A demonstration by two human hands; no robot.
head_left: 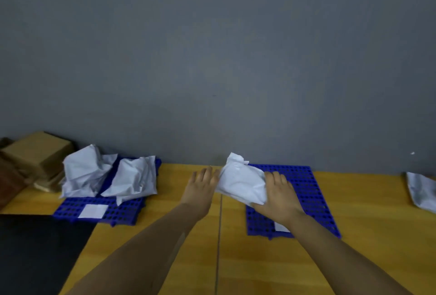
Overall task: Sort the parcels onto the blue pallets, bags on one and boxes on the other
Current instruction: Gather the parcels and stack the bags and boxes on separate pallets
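Held bag: a crumpled white parcel bag [240,183], tilted, its far end raised toward the wall, over the near-left part of the right pallet [306,190]; whether it touches the grid I cannot tell.
Right hand: the right hand [280,198] lies over the bag's right end, fingers on top and thumb along the near edge, grasping it.
Left hand: the left hand [200,188] has its fingers straight and together, tips against the bag's left end, not clenched round anything (motion blur softens the outline, so the contact looks likely rather than certain).
Left pallet: the left pallet [122,212] carries two more white bags, a larger bag [82,174] at its left edge and a second bag [134,179] just beside it, the two touching.
Labels: a white label [93,211] sits flat on the near part of the left pallet; a paper slip [280,226] shows on the right pallet, partly hidden by the right forearm.
Boxes: brown cardboard boxes [35,153] are stacked at the far left, beside the left pallet and off it.
Stray bag: a grey-white bag [422,190] lies on the table at the right edge, well apart from both pallets.
Table: a yellow wooden table [259,259] set against a grey wall [212,58].
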